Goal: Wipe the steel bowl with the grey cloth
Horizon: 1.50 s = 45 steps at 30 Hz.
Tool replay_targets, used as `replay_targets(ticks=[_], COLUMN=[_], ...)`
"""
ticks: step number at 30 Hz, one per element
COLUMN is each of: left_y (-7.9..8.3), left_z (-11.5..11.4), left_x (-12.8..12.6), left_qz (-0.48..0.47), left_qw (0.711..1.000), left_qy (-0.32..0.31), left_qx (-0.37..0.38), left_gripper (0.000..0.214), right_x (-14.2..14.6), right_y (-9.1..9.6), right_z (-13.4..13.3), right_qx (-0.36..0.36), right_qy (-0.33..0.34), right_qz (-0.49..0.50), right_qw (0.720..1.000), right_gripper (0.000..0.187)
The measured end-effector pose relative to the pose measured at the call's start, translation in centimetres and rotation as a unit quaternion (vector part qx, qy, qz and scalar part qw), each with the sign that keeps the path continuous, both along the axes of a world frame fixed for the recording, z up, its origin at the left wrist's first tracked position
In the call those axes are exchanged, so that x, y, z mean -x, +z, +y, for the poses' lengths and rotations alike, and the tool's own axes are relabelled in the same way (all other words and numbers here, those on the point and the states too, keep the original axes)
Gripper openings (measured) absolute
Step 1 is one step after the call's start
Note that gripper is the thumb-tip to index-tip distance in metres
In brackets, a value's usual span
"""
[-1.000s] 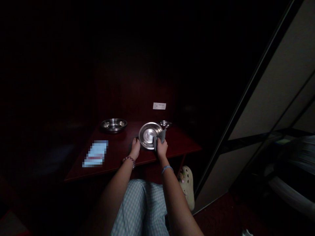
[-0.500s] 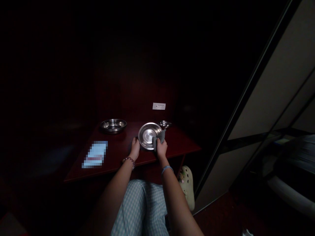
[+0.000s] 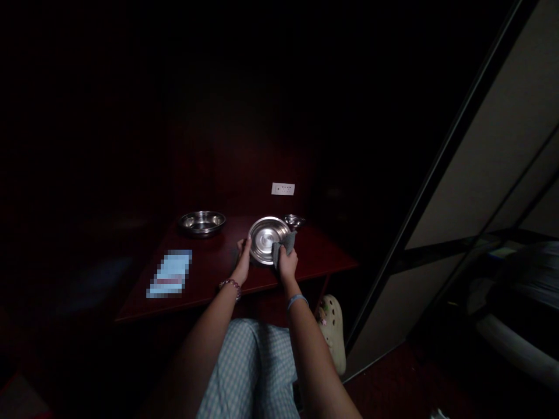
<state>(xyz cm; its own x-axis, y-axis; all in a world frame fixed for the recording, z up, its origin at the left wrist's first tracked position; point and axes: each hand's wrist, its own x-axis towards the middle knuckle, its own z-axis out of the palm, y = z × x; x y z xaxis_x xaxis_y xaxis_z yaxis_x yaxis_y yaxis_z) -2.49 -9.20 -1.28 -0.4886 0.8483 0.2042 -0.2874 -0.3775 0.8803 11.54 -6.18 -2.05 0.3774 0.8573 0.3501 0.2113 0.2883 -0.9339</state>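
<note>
A shiny steel bowl (image 3: 264, 237) is held tilted above the front part of the dark red table, its inside facing me. My left hand (image 3: 242, 258) grips the bowl's left rim, with the thumb along the edge. A grey cloth (image 3: 285, 245) is bunched in my right hand (image 3: 287, 265), pressed against the bowl's lower right rim and inner wall. Fingers behind the bowl are hidden. Behind it to the right stands a smaller steel bowl (image 3: 294, 220), partly covered by the held one.
A wide steel basin (image 3: 201, 223) sits at the table's (image 3: 209, 279) back left, and a blurred light-blue item (image 3: 171, 273) lies in front of it. A white socket plate (image 3: 283, 189) is on the back wall. A pale clog (image 3: 332, 331) shows below the table's right side.
The held bowl has shifted slightly right and turned a little. My left hand has moved up along its rim, while the right still presses the cloth to it.
</note>
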Motion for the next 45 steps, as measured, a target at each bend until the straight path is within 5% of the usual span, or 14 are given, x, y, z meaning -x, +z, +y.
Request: replay_targets(ticks=[6,19,34,45], left_y=[1.0,0.8,0.6,0.8], left_z=[-1.3,-0.8,-0.3,-0.8], left_x=[-0.9,-0.8,-0.1,-0.4], left_qz=[0.022,0.029,-0.123,-0.107], left_qw=[0.996,0.998,0.991,0.989], left_qy=[-0.082,-0.058,-0.035,-0.053], left_qx=[-0.028,-0.003,0.046,0.084], left_gripper=[0.048,0.044,0.023,0.025], right_x=[0.0,0.0,0.2,0.2], right_y=[0.0,0.1,0.7,0.5], right_z=[0.1,-0.1,-0.7,-0.5], right_qx=[0.000,0.006,0.004,0.003], right_qy=[-0.004,0.012,0.052,0.037], right_qz=[0.012,-0.004,0.004,0.022], right_qw=[1.000,1.000,0.999,0.999], right_gripper=[0.026,0.020,0.020,0.019])
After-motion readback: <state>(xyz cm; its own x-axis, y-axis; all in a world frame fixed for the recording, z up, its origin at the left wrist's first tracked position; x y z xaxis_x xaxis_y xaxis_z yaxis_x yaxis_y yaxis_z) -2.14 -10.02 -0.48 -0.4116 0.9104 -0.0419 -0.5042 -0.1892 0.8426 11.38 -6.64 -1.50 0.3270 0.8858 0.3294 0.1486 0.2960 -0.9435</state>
